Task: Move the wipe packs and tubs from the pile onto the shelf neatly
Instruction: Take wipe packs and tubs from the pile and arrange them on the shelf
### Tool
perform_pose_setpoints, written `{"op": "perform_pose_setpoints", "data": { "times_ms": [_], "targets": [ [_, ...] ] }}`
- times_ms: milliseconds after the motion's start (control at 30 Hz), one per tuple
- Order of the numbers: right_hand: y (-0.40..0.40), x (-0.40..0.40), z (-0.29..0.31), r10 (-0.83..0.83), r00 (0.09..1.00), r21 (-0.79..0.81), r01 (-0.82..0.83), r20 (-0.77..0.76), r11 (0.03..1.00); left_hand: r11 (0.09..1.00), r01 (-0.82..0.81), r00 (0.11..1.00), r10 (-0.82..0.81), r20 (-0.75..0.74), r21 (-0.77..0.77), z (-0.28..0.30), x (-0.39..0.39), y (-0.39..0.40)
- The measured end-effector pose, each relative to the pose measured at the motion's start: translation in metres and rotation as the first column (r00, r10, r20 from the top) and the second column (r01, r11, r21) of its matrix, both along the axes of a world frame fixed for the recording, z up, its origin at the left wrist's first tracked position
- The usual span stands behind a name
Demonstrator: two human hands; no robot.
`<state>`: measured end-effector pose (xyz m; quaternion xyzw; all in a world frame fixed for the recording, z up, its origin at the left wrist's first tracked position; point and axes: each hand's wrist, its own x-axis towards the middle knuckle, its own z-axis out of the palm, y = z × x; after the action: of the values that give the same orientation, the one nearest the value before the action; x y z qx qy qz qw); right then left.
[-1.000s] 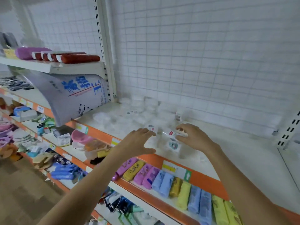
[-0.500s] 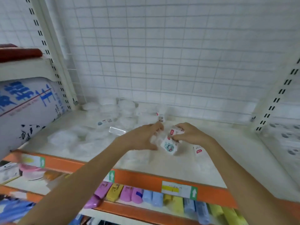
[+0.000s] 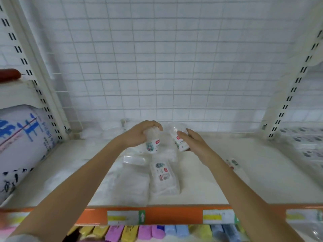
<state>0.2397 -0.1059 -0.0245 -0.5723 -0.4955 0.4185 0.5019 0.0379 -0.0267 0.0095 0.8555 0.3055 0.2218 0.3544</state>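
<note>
Both hands are up over the middle of the shelf (image 3: 262, 172), each holding a small tub. The left hand (image 3: 138, 134) curls over the top of an upright tub (image 3: 153, 144), fingers wrapped round its clear lid. Just to the right, the right hand (image 3: 193, 140) grips a second tub (image 3: 180, 140), tilted with its top leaning left. The two tubs are near each other but apart. Below them, centre frame, a labelled wipe pack (image 3: 163, 175) lies flat on the shelf, with a plain pack (image 3: 131, 186) touching its left side. Blurry white tubs (image 3: 104, 131) sit by the wire grid (image 3: 157, 67) behind. A big printed sack (image 3: 21, 140) fills the left edge.
</note>
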Motion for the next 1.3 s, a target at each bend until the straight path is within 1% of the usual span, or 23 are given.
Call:
{"op": "perform_pose_setpoints", "data": {
  "times_ms": [67, 133, 267, 400, 500, 600, 700, 800, 867, 967, 1100, 1200, 1300],
  "targets": [
    [0.006, -0.015, -0.003, -0.045, 0.999, 0.026, 0.045, -0.022, 0.999, 0.998, 0.063, 0.998, -0.063, 0.000, 0.006, -0.008, -0.002, -0.001],
    [0.010, -0.024, -0.008, -0.089, 0.993, 0.043, 0.092, -0.074, 0.995, 0.995, 0.076, 0.997, -0.074, 0.032, -0.068, -0.019, -0.006, -0.002],
    [0.009, -0.025, -0.014, -0.142, 0.978, 0.031, 0.148, -0.150, 0.988, 0.958, 0.020, 0.974, 0.047, 0.222, -0.288, -0.033, -0.013, -0.002],
    [0.009, -0.026, -0.017, -0.125, 0.969, -0.010, 0.125, -0.211, 0.992, 0.939, -0.007, 0.912, 0.147, 0.384, -0.345, -0.041, -0.008, -0.004],
    [0.009, -0.030, -0.016, -0.122, 0.952, -0.058, 0.110, -0.281, 0.992, 0.919, -0.045, 0.891, 0.213, 0.400, -0.391, -0.048, -0.006, 0.001],
    [0.008, -0.030, -0.015, -0.128, 0.931, -0.071, 0.110, -0.342, 0.991, 0.912, -0.037, 0.895, 0.212, 0.393, -0.408, -0.048, -0.006, 0.005],
    [0.001, -0.025, -0.013, -0.142, 0.913, -0.021, 0.145, -0.384, 0.989, 0.905, -0.021, 0.877, 0.220, 0.427, -0.424, -0.043, -0.005, 0.003],
    [-0.015, -0.017, -0.007, -0.060, 0.895, 0.038, 0.086, -0.441, 0.996, 0.878, 0.034, 0.858, 0.219, 0.464, -0.478, -0.039, 0.000, -0.001],
    [-0.027, -0.008, -0.005, -0.050, 0.877, 0.052, 0.086, -0.479, 0.995, 0.859, 0.066, 0.860, 0.209, 0.466, -0.507, -0.034, 0.006, -0.008],
    [-0.050, 0.008, -0.005, -0.142, 0.871, 0.015, 0.169, -0.470, 0.986, 0.836, 0.128, 0.868, 0.166, 0.467, -0.534, -0.028, 0.022, -0.024],
    [-0.097, 0.031, -0.003, -0.225, 0.842, 0.014, 0.266, -0.491, 0.964, 0.820, 0.208, 0.882, 0.077, 0.465, -0.532, -0.021, 0.063, -0.060],
    [-0.149, 0.054, 0.000, -0.306, 0.858, 0.050, 0.357, -0.413, 0.933, 0.784, 0.281, 0.885, 0.011, 0.466, -0.553, -0.019, 0.104, -0.097],
    [-0.211, 0.087, -0.001, -0.423, 0.846, 0.077, 0.469, -0.323, 0.880, 0.737, 0.362, 0.880, -0.070, 0.469, -0.570, -0.023, 0.147, -0.142]
  ]
}}
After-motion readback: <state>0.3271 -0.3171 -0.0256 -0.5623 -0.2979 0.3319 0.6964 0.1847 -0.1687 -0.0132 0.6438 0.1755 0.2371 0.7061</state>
